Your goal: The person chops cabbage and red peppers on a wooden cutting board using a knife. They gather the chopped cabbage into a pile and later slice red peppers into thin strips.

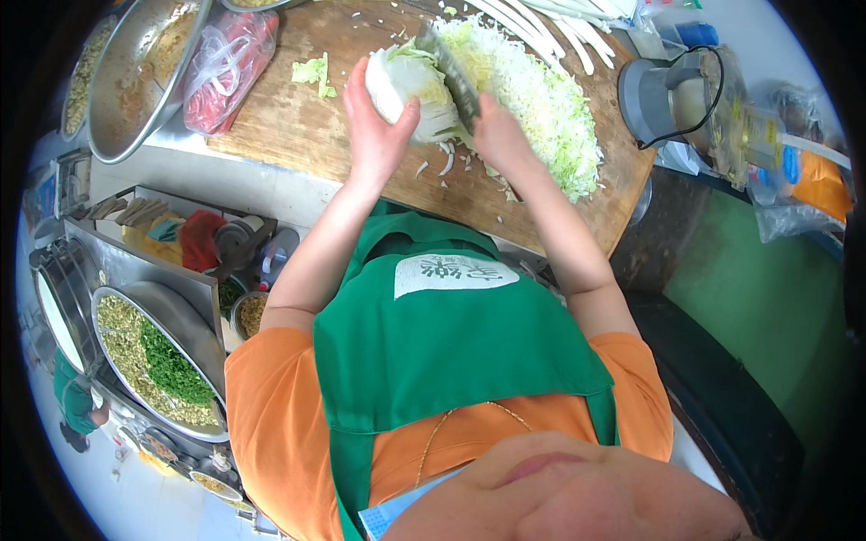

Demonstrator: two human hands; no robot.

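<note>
On a wooden cutting board (284, 128) lies a partly cut head of napa cabbage (413, 88). My left hand (379, 125) grips it from the left side, thumb spread along its near face. In my right hand (504, 138) is a cleaver (454, 81), its broad blade upright against the cut end of the cabbage. The handle is hidden inside my fist. A large heap of shredded cabbage (548, 128) spreads over the board to the right of the blade. Small white scraps (446, 162) lie below the cut end, and a torn leaf piece (314, 74) sits at the left.
Several long white scallion stalks (568, 34) lie at the board's far right. A steel bowl (145, 74) and a plastic bag with red contents (230, 74) stand left. A grey appliance with a cord (656, 101) stands right. A basin of chopped greens (169, 365) and another person (78, 399) are lower left.
</note>
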